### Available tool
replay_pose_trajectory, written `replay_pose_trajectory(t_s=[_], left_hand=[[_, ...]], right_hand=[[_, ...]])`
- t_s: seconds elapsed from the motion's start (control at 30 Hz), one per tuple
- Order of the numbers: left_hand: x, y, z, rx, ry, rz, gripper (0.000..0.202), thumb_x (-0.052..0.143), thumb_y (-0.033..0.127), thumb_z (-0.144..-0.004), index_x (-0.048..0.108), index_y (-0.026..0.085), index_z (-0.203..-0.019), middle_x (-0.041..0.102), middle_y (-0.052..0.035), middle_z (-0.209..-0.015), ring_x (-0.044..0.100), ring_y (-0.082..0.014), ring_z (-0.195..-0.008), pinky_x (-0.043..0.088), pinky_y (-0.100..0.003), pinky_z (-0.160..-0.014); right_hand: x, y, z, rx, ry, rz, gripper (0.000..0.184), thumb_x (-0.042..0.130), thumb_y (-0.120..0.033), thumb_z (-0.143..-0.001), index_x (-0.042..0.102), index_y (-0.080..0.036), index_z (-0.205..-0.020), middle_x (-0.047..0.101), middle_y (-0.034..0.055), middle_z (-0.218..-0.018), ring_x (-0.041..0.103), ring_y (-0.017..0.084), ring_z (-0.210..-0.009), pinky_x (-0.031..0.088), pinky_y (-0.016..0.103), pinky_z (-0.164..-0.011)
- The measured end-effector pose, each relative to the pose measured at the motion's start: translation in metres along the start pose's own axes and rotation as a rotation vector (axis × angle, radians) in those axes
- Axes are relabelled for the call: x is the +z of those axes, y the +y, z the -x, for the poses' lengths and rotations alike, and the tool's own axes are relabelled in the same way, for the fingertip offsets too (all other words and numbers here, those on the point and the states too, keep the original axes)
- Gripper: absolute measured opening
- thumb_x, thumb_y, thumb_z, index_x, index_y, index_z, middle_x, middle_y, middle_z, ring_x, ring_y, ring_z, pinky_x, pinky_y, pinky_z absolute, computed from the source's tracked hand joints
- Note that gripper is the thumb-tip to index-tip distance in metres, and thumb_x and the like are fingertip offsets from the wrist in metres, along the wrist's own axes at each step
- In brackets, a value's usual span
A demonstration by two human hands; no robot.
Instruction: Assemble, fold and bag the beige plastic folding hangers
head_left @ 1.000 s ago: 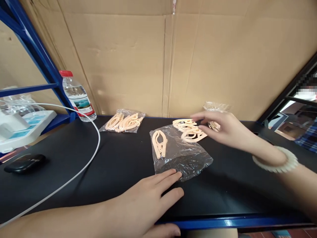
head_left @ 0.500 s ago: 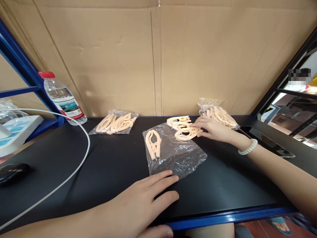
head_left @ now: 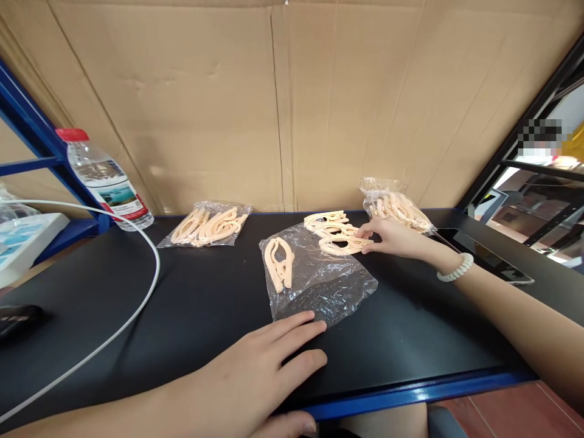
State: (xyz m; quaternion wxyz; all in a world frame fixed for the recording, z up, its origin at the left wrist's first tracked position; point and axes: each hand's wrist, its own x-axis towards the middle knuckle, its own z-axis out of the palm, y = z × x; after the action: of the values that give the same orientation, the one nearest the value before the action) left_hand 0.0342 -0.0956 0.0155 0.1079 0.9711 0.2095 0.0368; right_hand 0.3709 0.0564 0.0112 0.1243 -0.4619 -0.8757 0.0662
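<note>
My left hand (head_left: 274, 359) lies on the desk near its front edge, fingers spread. Its fingertips rest at the near edge of a flattened clear plastic bag (head_left: 319, 298). On the bag's left side sits a beige folding hanger (head_left: 279, 265), folded up. Beyond the bag's far right corner, more beige folding hangers (head_left: 326, 219) lie close together. My right hand (head_left: 387, 236) pinches the end of the nearest hanger (head_left: 344, 246) in that group between thumb and fingers, and the hanger still lies low at the desk.
Bagged hangers stand at the back left (head_left: 205, 225) and back right (head_left: 399, 210). A water bottle (head_left: 112, 182), a white cable (head_left: 157, 267) and a black mouse (head_left: 20, 319) are on the left. A dark tablet-like slab (head_left: 483, 255) lies under my right forearm. Cardboard (head_left: 205, 109) walls the back.
My right hand's fingers have closed in on the end of the nearest hanger. The left hand stays in place on the desk. The view has shifted slightly.
</note>
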Motion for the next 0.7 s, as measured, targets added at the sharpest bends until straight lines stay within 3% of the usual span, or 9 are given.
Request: replay_pose_trajectory(t_s=[0.23, 0.37, 0.5, 0.6, 0.7], left_hand=[[-0.001, 0.000, -0.001, 0.006, -0.026, -0.012, 0.048, 0.054, 0.042, -0.092, 0.053, 0.013, -0.131, 0.043, -0.0194, -0.150, 0.033, -0.0350, -0.141, 0.043, -0.049, -0.108], [-0.001, 0.001, -0.002, -0.001, -0.040, -0.012, 0.048, 0.054, 0.042, -0.092, 0.054, 0.013, -0.130, 0.043, -0.0194, -0.149, 0.033, -0.0348, -0.142, 0.042, -0.049, -0.108], [-0.001, 0.001, -0.001, 0.001, -0.015, 0.006, 0.047, 0.056, 0.043, -0.091, 0.055, 0.014, -0.129, 0.044, -0.0193, -0.148, 0.034, -0.0346, -0.141, 0.041, -0.048, -0.109], [0.001, 0.001, 0.000, 0.008, 0.022, 0.032, 0.046, 0.057, 0.041, -0.091, 0.054, 0.015, -0.129, 0.045, -0.0185, -0.148, 0.035, -0.0341, -0.141, 0.040, -0.047, -0.110], [0.001, 0.001, 0.000, 0.011, 0.028, 0.032, 0.046, 0.057, 0.041, -0.091, 0.053, 0.015, -0.129, 0.046, -0.0183, -0.148, 0.035, -0.0340, -0.141, 0.040, -0.047, -0.111]], right_hand=[[-0.004, -0.007, 0.001, 0.032, -0.025, 0.014, 0.027, 0.065, -0.034, -0.080, 0.075, -0.019, -0.101, 0.074, 0.0089, -0.104, 0.065, 0.030, -0.095, 0.046, 0.039, -0.082], [-0.012, -0.010, 0.003, 0.020, -0.047, -0.096, 0.031, 0.062, -0.036, -0.082, 0.074, -0.019, -0.104, 0.074, 0.0080, -0.106, 0.066, 0.028, -0.093, 0.048, 0.037, -0.080], [-0.021, -0.010, 0.007, 0.122, -0.057, -0.329, 0.034, 0.066, -0.042, -0.078, 0.073, -0.019, -0.102, 0.074, 0.0071, -0.098, 0.065, 0.024, -0.087, 0.049, 0.035, -0.076], [-0.023, -0.007, 0.009, 0.285, -0.168, -0.606, 0.036, 0.071, -0.042, -0.075, 0.072, -0.016, -0.100, 0.068, 0.0036, -0.074, 0.062, 0.017, -0.069, 0.048, 0.029, -0.063], [-0.021, -0.004, 0.010, 0.412, -0.218, -0.896, 0.038, 0.078, -0.040, -0.070, 0.072, -0.013, -0.095, 0.064, 0.0019, -0.070, 0.058, 0.012, -0.063, 0.048, 0.024, -0.058]])
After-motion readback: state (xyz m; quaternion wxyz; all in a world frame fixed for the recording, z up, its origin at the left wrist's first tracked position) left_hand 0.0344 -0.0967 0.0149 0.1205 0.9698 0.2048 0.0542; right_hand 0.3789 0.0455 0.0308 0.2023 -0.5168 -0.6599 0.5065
